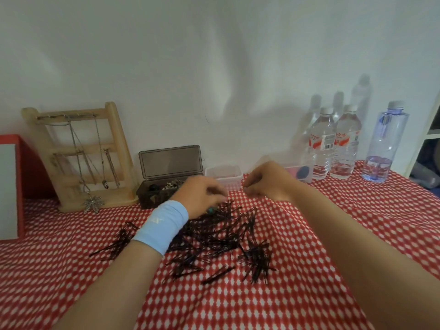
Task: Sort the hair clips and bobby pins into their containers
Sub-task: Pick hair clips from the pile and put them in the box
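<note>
A loose heap of black bobby pins (221, 236) is spread over the red-and-white cloth (238, 303) in the middle. My left hand (200, 195), with a light blue wristband, rests fingers-down on the far edge of the heap; blur hides what its fingers pinch. My right hand (266, 182) hovers just right of it with fingers curled near a small white basket (223, 175). A dark plastic box (166, 184) with its lid raised holds hair clips, left of the basket. A clear box (300, 172) with a pink and a dark item stands behind my right hand.
A wooden jewellery stand (78, 153) with hanging necklaces leans on the wall at the left, beside a red-framed mirror (12, 186). Three water bottles (333, 144) stand at the back right. A white shelf edge (428, 129) borders the right side.
</note>
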The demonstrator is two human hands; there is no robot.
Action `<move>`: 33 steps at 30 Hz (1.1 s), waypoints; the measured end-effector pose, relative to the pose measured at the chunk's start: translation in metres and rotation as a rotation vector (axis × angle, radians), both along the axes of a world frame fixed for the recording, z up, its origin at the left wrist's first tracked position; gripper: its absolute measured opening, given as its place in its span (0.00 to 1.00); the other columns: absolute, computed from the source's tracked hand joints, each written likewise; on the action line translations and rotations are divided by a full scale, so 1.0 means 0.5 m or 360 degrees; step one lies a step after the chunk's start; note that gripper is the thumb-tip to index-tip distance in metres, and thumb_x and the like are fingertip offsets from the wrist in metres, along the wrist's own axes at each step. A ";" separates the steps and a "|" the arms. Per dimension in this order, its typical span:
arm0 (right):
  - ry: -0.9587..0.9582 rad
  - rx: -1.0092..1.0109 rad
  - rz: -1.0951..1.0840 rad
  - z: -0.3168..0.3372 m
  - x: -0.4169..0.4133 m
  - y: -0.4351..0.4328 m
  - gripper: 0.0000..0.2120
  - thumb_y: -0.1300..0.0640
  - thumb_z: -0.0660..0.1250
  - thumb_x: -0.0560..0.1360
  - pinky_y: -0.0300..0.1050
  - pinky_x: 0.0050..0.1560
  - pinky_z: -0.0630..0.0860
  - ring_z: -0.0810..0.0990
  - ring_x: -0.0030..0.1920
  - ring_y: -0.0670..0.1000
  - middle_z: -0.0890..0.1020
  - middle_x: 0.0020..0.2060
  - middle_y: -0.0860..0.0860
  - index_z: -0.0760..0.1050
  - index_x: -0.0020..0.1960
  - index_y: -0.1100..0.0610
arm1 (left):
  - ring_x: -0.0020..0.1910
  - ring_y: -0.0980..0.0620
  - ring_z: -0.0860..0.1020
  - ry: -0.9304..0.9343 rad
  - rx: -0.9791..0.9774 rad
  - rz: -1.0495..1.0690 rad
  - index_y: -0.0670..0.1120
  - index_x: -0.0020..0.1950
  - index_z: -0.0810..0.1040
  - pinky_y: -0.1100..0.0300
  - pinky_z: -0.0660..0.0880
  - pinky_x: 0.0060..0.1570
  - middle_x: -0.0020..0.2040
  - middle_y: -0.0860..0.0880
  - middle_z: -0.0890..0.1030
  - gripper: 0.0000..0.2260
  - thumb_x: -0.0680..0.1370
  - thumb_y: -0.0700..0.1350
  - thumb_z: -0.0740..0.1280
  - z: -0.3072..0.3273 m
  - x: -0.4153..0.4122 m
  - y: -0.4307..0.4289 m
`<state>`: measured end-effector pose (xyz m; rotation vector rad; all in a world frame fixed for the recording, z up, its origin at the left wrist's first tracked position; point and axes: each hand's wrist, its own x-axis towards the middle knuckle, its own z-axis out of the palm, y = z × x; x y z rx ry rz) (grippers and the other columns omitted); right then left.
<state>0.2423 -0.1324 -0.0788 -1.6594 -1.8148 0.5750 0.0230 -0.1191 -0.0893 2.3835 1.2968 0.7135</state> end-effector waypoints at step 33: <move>-0.0385 0.0106 0.0299 0.016 -0.161 0.074 0.06 0.51 0.73 0.75 0.42 0.53 0.79 0.81 0.47 0.43 0.84 0.47 0.44 0.85 0.51 0.50 | 0.54 0.53 0.77 0.0325 -0.0015 0.0171 0.55 0.67 0.72 0.50 0.77 0.58 0.61 0.54 0.74 0.34 0.64 0.61 0.77 -0.011 -0.077 0.069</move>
